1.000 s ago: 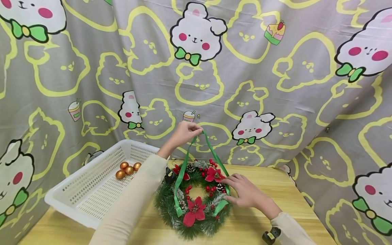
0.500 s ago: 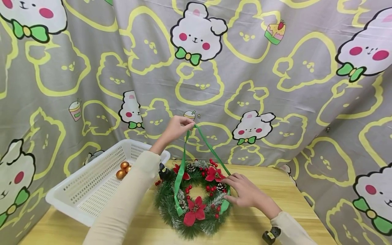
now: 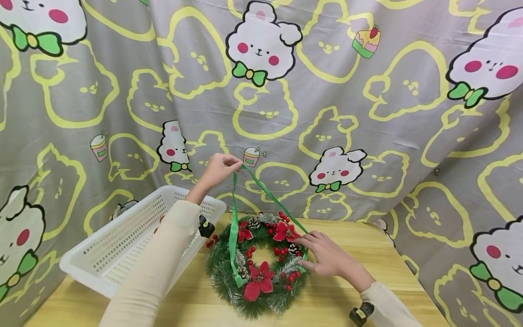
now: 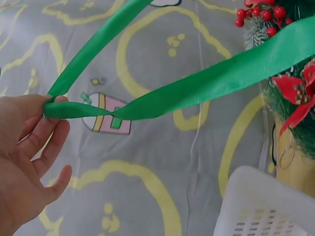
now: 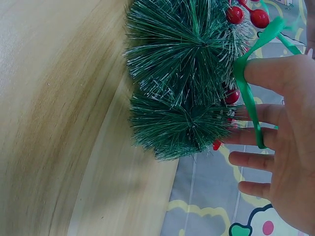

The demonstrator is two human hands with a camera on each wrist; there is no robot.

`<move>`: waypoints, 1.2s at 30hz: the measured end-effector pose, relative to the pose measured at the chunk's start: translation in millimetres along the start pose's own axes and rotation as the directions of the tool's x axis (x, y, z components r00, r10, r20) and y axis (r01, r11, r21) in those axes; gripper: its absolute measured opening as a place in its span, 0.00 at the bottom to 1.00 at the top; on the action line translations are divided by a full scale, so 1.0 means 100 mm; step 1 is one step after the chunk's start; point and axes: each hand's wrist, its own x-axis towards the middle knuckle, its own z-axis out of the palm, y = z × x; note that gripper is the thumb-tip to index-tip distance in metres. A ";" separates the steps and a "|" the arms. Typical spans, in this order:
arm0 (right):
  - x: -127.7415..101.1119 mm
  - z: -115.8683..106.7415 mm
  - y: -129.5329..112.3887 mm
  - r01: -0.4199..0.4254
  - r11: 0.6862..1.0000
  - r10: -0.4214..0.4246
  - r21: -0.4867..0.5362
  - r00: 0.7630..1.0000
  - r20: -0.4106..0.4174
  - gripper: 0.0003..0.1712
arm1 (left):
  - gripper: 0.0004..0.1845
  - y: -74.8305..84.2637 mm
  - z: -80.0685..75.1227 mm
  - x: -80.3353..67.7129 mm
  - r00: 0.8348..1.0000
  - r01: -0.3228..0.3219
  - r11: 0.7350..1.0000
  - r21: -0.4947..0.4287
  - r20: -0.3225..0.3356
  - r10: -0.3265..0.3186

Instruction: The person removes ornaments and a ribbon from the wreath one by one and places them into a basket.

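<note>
A green wreath (image 3: 249,304) with red flowers, red berries and pinecones lies on the wooden table. Above its far side, my left hand (image 3: 220,170) pinches a green ribbon (image 3: 233,236) between thumb and forefinger; the left wrist view shows the ribbon (image 4: 182,93) folded over at the fingertips, its two lengths spreading apart. My right hand (image 3: 327,256) rests at the wreath's right edge with fingers extended. In the right wrist view the ribbon (image 5: 248,93) runs past the thumb and across the straight fingers. Its right end is mostly hidden by that hand.
A white perforated basket (image 3: 81,268) stands at the left, partly behind my left sleeve (image 3: 147,268). The sleeve hides most of the golden balls inside it. A patterned grey curtain (image 3: 269,104) hangs behind the table (image 3: 367,254).
My left hand has moved left, drawing the ribbon's peak with it. The ribbon's right end has slipped up towards my right hand, which has stayed in place. The left sleeve now covers most of the balls.
</note>
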 end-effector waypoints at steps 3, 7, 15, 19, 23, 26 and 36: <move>0.00 0.00 0.00 0.012 1.000 -0.013 -0.006 1.000 -0.012 0.29 | 0.11 -0.05 -0.08 0.00 1.000 0.002 1.000 0.005 -0.014 -0.002; 0.00 0.00 0.00 0.005 1.000 -0.005 0.001 1.000 0.004 0.30 | 0.12 -0.09 -0.20 0.00 0.999 0.021 1.000 0.014 -0.043 -0.021; -0.02 0.01 0.03 -0.026 0.999 0.025 0.024 0.999 0.036 0.32 | 0.14 -0.07 -0.46 0.01 0.996 0.065 0.998 0.020 -0.070 -0.063; -0.02 0.01 0.04 -0.019 1.000 0.018 0.025 0.999 0.030 0.32 | 0.14 -0.09 -0.55 -0.02 0.996 0.062 0.998 0.033 -0.072 -0.059; -0.01 0.02 0.05 -0.032 0.999 0.031 0.031 0.998 0.053 0.33 | 0.13 -0.13 -0.63 -0.06 0.995 0.059 0.997 0.051 -0.089 -0.054; 0.00 0.03 0.05 -0.043 0.999 0.040 0.034 0.997 0.072 0.33 | 0.13 -0.17 -0.70 -0.11 0.993 0.059 0.996 0.065 -0.107 -0.052; 0.00 0.02 0.05 -0.049 0.999 0.047 0.024 0.996 0.072 0.32 | 0.14 -0.24 -0.95 -0.23 0.988 0.036 0.996 0.080 -0.153 -0.024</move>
